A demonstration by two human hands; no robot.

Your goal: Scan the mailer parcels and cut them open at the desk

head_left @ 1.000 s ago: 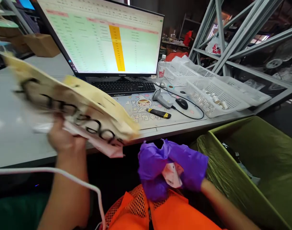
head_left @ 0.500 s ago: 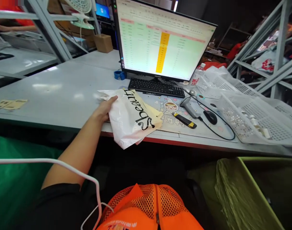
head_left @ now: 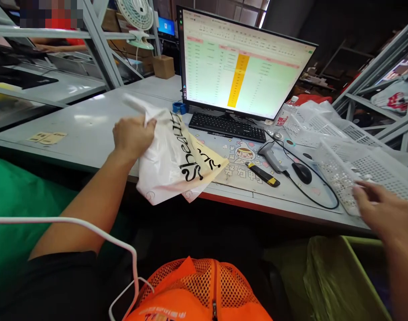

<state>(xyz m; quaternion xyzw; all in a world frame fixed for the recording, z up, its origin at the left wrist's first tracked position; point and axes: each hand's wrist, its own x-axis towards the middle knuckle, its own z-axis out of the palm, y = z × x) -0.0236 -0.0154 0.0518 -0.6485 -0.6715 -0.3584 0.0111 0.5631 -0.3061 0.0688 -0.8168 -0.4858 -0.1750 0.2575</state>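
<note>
Left fingers (head_left: pixel 149 126): we are closing them on the upper edge of the white bag (head_left: pixel 166 165); our left hand (head_left: pixel 133 136) is holding this edge a little above the table (head_left: pixel 90 129).
Right fingers (head_left: pixel 360 192): we are holding them loosely spread, with nothing in them. Our right hand (head_left: pixel 381 214) is hovering at the near rim of the white basket (head_left: pixel 374 167), and it is blurred, so we cannot tell if it is touching the rim.
White bag: it is resting at the front edge of the table, and its lower corner is hanging over this edge. Black letters are running across it.
Cream bag (head_left: pixel 208 161): it is lying under the white bag and is showing at its right side, reaching onto the desk mat (head_left: pixel 237 176).
Desk mat: it is carrying the black and yellow knife (head_left: pixel 263 174), the scanner (head_left: pixel 272 154) and the mouse (head_left: pixel 301 172), all to the right of the bags.
Keyboard (head_left: pixel 228 127): it is lying behind the bags, under the lit monitor (head_left: pixel 240 67).
Blue tape roll (head_left: pixel 180 108): it is sitting just left of the keyboard.
Green bin (head_left: pixel 327 276): it is standing below the table, under our right hand.
</note>
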